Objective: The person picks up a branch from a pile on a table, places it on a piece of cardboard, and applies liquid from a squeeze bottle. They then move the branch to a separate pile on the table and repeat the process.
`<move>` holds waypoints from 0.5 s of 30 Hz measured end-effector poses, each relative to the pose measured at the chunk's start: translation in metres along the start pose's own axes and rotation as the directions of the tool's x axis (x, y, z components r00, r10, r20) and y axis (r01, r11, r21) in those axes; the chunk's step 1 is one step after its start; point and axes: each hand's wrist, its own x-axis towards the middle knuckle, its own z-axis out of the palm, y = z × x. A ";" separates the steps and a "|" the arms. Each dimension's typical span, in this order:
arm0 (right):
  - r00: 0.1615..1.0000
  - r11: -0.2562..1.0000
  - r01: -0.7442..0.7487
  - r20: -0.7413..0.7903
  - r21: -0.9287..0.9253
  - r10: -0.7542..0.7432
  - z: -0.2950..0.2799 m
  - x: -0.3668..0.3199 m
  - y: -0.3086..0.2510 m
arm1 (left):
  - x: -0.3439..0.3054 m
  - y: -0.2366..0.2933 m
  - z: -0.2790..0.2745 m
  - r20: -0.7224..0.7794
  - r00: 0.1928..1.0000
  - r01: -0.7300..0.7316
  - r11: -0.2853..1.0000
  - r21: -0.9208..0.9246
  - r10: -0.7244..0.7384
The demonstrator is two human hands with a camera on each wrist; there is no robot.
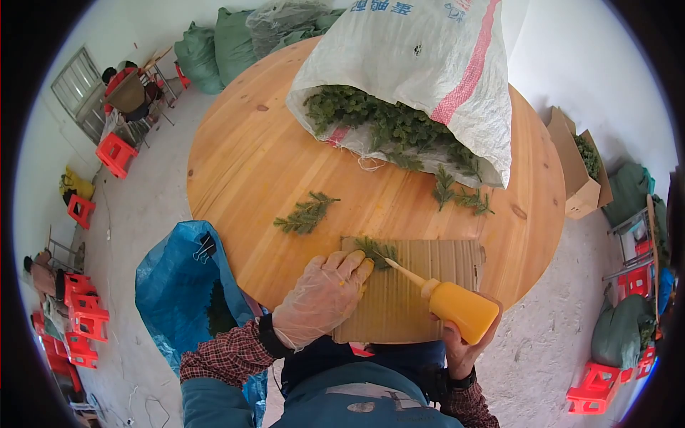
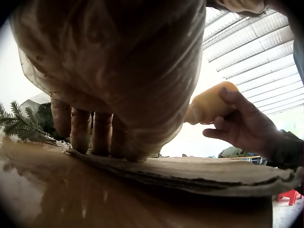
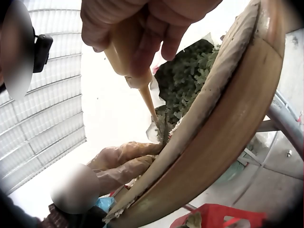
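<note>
A plastic-gloved left hand (image 1: 319,299) pinches the left end of a small green fir-like sprig (image 1: 374,250) against a piece of corrugated cardboard (image 1: 399,299). Yellow smears mark the glove's fingertips. The bare right hand (image 1: 467,334) grips a squeeze bottle (image 1: 464,310) of yellow-orange colour, tilted so that its long pale nozzle points down to the left. In the right wrist view the nozzle (image 3: 149,104) ends right at the sprig (image 3: 164,127), just above the gloved fingers (image 3: 126,156). The bottle (image 2: 213,102) also shows beyond the glove in the left wrist view.
On the round wooden table (image 1: 242,164) lie a loose sprig (image 1: 307,212) and two more sprigs near a white woven sack (image 1: 399,64) full of greenery. A blue bag (image 1: 168,278) hangs open at the left edge. Red stools (image 1: 596,385) and a cardboard box (image 1: 581,189) stand around.
</note>
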 end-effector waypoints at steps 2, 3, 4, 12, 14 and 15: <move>1.000 1.000 0.023 0.011 -0.013 -0.023 -0.003 0.000 0.003 | 0.000 0.000 0.000 0.000 1.000 0.001 1.000 0.000 -0.001; 0.999 0.999 0.046 0.023 -0.026 -0.046 -0.004 0.000 0.004 | 0.000 0.000 0.000 0.001 1.000 0.002 1.000 -0.001 -0.002; 0.997 0.997 0.070 0.036 -0.039 -0.068 -0.005 0.000 0.005 | 0.000 0.000 0.000 0.001 1.000 0.003 1.000 -0.003 -0.003; 1.000 0.996 0.025 -0.005 -0.082 -0.026 0.009 0.006 -0.003 | 0.000 0.001 0.000 -0.002 1.000 0.006 1.000 0.007 -0.006; 1.000 0.996 0.022 -0.006 -0.088 -0.023 0.006 0.005 -0.001 | 0.000 0.002 0.000 -0.002 1.000 0.008 1.000 0.003 -0.008; 1.000 0.995 0.019 -0.006 -0.093 -0.019 0.003 0.005 -0.001 | 0.000 0.001 0.000 -0.001 1.000 0.009 1.000 0.001 -0.009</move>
